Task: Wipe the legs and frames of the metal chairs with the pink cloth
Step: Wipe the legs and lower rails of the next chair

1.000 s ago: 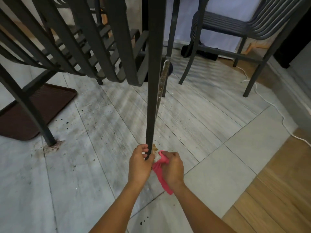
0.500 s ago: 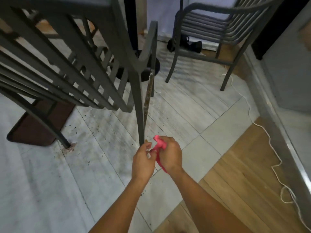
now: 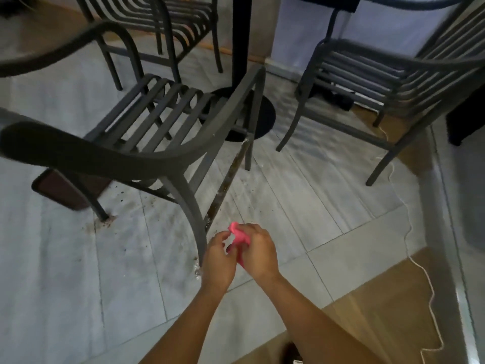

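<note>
Both hands meet low in the middle of the view, above the grey tile floor (image 3: 341, 185), w/ the pink cloth (image 3: 238, 239) between them. The right hand (image 3: 258, 252) holds most of the cloth: its fingers are curled round it, and a pink fold sticks up above the knuckles while a thin strip shows under the palm. The left hand (image 3: 219, 261) is just beside, on the left side of the cloth; its fingers are bent toward the cloth, thumb and forefinger near the pink edge, but I cannot tell if they really pinch it or only touch it.

The cloth is not on any chair at this moment. The nearest chair (image 3: 147, 127) stands left of the hands. Its rear leg (image 3: 195, 219) comes down to the floor just beside the left hand, very near but apart from the cloth. A second, dirty-looking leg (image 3: 228, 179) runs slanted from the seat down toward the hands.

Two more chairs: one at the right (image 3: 367, 72), one at top left (image 3: 157, 24). Between them a black table post (image 3: 241, 40) w/ round base (image 3: 263, 114). A white cord (image 3: 409, 227) lies along the right side of the floor, over the wood strip (image 3: 367, 306). A brown mat (image 3: 65, 190) lies under the nearest chair, at the left.
</note>
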The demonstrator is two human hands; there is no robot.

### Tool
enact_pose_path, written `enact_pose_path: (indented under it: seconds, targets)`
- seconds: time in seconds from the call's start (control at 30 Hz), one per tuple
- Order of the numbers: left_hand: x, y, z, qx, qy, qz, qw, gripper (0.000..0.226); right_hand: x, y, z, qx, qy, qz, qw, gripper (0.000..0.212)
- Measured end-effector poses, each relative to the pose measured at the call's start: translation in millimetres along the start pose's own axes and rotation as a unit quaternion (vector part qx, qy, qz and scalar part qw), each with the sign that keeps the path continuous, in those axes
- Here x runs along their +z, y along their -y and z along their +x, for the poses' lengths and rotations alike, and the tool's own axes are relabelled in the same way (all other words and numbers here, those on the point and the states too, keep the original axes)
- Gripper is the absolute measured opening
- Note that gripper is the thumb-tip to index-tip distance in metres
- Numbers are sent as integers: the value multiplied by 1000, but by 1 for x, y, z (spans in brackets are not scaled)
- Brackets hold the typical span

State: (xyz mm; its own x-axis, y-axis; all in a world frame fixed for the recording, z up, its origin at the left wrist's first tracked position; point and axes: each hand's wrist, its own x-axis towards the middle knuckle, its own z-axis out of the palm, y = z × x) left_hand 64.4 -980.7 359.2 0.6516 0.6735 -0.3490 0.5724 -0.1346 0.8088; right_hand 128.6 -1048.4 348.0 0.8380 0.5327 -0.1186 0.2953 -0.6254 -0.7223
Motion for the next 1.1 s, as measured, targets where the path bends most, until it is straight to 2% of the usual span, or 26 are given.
enact_pose_path:
  seconds: [0.2, 0.33, 0.47, 0.53, 0.6, 0.73, 0.83, 0.93, 1.1]
  targets:
    - [40, -24, 15, -50, -54, -2, 997, 32, -36, -32, 36, -92, 70, -41, 992, 45]
    - [54, -21, 21, -71, -102, -23, 992, 33, -43, -40, 60, -120, 101, -50, 986, 46]
    - [58, -14, 34, -100, -143, -37, 984, 32, -33, -36, 77, -140, 114, -52, 982, 41]
    - [61, -9, 42, -99, -159, -45, 981, 33, -22, -35, 82, -130, 113, -35, 984, 32]
    - [63, 0, 49, -90, -178, -56, 978, 31, -10, -35, 86, -125, 112, -8, 986, 24]
    - [72, 30, 60, -55, -220, -74, 971, 28, 26, -43, 96, -192, 106, 13, 976, 24]
    - [80, 61, 64, -23, -250, -83, 964, 26, 47, -55, 102, -203, 103, 23, 973, 28]
    - [83, 87, 66, 49, -320, -54, 945, 28, 61, -66, 109, -216, 86, 4, 972, 37]
    - [80, 125, 88, 102, -425, -37, 899, 38, 79, -70, 106, -355, 19, -17, 934, 35]
